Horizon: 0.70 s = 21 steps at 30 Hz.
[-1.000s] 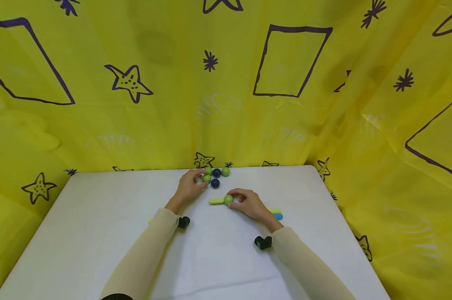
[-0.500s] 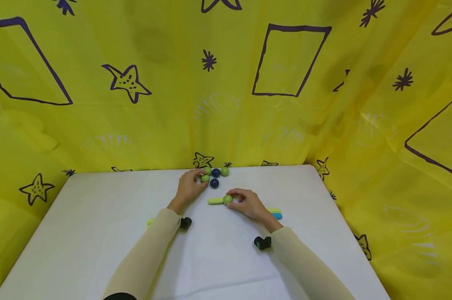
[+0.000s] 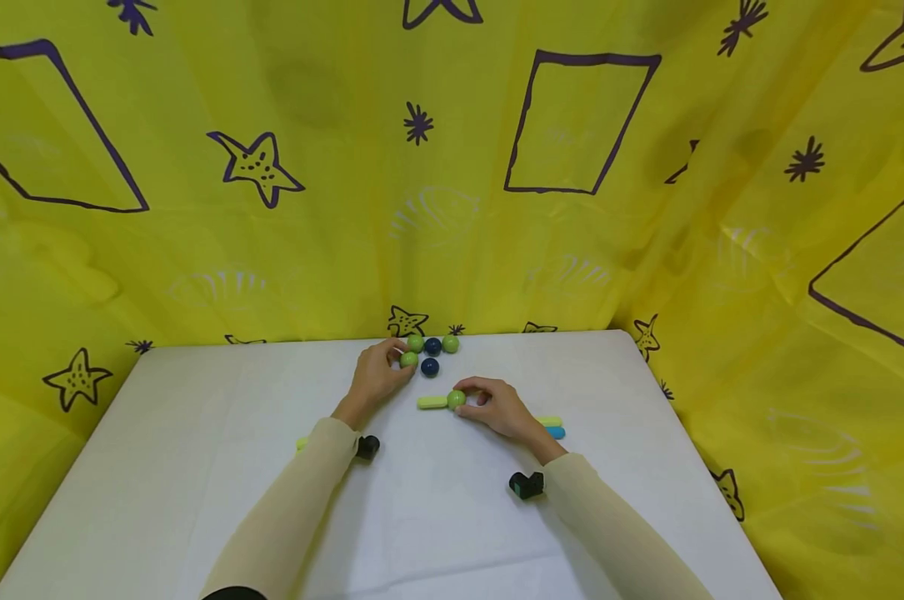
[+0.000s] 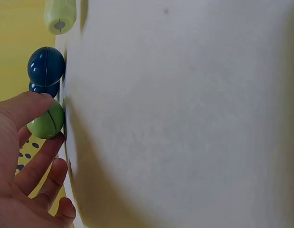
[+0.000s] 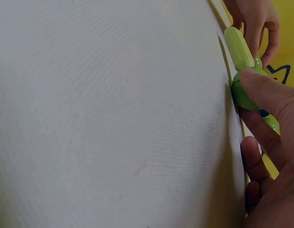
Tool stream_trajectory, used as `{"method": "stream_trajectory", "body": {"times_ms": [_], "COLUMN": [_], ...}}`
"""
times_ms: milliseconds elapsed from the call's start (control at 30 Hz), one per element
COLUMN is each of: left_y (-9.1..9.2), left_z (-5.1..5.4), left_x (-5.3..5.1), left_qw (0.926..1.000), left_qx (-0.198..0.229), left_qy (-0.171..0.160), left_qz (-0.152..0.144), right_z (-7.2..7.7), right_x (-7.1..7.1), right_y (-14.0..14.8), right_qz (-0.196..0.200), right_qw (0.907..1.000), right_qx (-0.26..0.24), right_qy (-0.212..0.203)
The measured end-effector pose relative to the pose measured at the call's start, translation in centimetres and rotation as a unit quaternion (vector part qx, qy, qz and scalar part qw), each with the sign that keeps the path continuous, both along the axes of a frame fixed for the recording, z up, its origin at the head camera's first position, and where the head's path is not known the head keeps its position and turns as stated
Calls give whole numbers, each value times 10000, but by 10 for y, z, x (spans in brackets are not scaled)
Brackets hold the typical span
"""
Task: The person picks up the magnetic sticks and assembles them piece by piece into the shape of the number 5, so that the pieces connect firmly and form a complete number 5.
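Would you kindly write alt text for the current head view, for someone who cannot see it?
A person's right hand pinches a green ball at the end of a yellow-green rod on a white table; the left hand holds another green ball near two dark blue balls.

Left hand [image 3: 378, 375], green ball [image 3: 409, 359] slightly leftward

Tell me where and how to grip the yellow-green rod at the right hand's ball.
Probably best pinched across its narrow width near the free end, coming from the left: the yellow-green rod runs sideways, and its other end meets the green ball that the right hand pinches.
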<state>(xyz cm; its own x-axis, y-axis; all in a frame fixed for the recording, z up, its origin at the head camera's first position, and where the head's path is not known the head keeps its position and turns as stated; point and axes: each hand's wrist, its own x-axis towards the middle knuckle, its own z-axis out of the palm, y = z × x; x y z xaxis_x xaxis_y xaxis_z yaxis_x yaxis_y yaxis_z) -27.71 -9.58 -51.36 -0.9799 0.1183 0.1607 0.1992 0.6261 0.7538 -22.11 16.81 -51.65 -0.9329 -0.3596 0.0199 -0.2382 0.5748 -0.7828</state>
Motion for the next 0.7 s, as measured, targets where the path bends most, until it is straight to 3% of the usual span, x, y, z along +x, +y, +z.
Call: {"method": "stream_trajectory", "body": {"times_ms": [700], "left_y": [-14], "left_z": [-4], "left_x": [5], "left_qw": [9996], "left_qx": [154], "left_qy": [8], "left_qz": [-222], "right_z": [0], "right_x": [0], "right_y": [-1], "right_qz": [-51], "right_qw": [10000], "right_qx": [5], "right_qy": [-8]}}
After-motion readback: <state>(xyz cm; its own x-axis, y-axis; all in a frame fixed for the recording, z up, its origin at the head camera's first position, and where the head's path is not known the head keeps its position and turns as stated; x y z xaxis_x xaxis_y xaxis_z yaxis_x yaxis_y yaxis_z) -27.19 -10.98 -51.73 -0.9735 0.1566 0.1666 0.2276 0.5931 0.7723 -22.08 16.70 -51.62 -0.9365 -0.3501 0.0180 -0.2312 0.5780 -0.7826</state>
